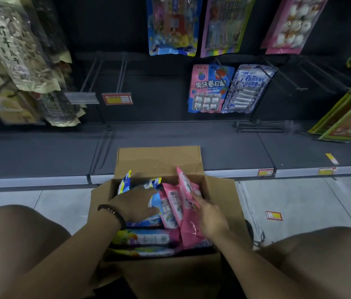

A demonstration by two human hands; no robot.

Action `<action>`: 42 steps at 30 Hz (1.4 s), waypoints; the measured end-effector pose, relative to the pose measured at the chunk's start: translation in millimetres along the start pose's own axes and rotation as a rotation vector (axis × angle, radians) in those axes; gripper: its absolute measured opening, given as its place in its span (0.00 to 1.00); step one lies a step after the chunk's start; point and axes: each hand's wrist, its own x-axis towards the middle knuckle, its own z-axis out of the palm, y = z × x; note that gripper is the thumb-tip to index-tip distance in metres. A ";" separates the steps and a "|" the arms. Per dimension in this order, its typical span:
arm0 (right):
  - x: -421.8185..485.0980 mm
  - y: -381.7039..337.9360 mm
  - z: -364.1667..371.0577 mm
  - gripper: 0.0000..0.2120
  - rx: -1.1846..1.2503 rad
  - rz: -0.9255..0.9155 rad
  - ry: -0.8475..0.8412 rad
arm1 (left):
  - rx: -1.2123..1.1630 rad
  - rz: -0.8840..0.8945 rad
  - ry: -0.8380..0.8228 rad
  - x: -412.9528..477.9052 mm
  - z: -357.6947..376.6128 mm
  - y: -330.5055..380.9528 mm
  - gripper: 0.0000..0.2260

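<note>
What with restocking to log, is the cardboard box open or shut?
Open: the cardboard box has flaps folded outward, and candy packets show inside.

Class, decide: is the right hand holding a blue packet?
No, the right hand holds a pink packet; the left hand rests on the blue packets.

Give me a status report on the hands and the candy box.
Left hand flat on blue packets. Right hand pinches upright pink packet. Cardboard box open, flaps folded out.

Left hand (135, 205) hides most blue packets (155, 184).
</note>
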 end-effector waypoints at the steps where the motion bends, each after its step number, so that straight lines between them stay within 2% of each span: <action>1: -0.7 -2.6 -4.2 0.41 0.023 -0.036 0.041 | -0.027 -0.001 0.063 0.7 0.4 -1.1 0.36; 4: -0.7 -9.3 -20.4 0.38 0.026 -0.197 0.132 | -0.053 0.032 0.265 0.2 1.5 1.7 0.42; 8: -1.9 -28.6 -52.9 0.28 0.119 -0.372 0.225 | -0.118 0.096 0.410 -2.8 0.0 10.4 0.44; 10: -6.0 -45.1 -70.6 0.21 0.176 -0.428 0.275 | -0.181 0.146 0.480 0.2 0.2 11.5 0.36; 13: -12.0 -62.6 -94.0 0.10 0.274 -0.494 0.306 | -0.363 0.215 0.505 0.0 -1.4 15.0 0.10; 14: -11.9 -64.3 -101.3 0.08 0.296 -0.490 0.322 | -0.453 0.230 0.489 -2.7 -4.0 18.5 0.06; 16: -9.4 -60.9 -114.8 0.06 0.405 -0.399 0.384 | -0.624 0.226 0.456 -8.9 -10.2 22.6 0.08; 17: -7.8 -55.9 -121.1 0.06 0.498 -0.330 0.415 | -0.687 0.210 0.463 -11.2 -14.4 23.4 0.08; 20: -4.4 -43.0 -131.3 0.19 0.779 -0.183 0.429 | -0.889 0.203 0.469 -18.1 -25.7 25.4 0.06; 24: -14.7 -59.9 -131.8 0.43 0.891 -0.276 0.340 | -1.190 0.300 0.357 -31.4 -34.3 41.4 0.11; 26: -21.1 -73.5 -129.6 0.47 0.909 -0.317 0.323 | -1.286 0.323 0.343 -32.6 -38.0 49.5 0.15; 30: -28.0 -81.1 -143.5 0.49 1.021 -0.352 0.440 | -1.279 0.388 0.379 -32.8 -48.8 75.1 0.17; 35: -28.1 -69.0 -173.7 0.37 1.081 -0.364 0.547 | -1.202 0.529 0.561 -32.9 -72.2 117.2 0.22; 39: -26.3 -58.0 -218.0 0.37 1.082 -0.370 0.648 | -1.191 0.560 0.677 -31.2 -116.5 156.6 0.19; 42: -20.5 -46.8 -260.6 0.36 1.063 -0.407 0.690 | -1.133 0.553 0.778 -24.0 -158.7 190.4 0.07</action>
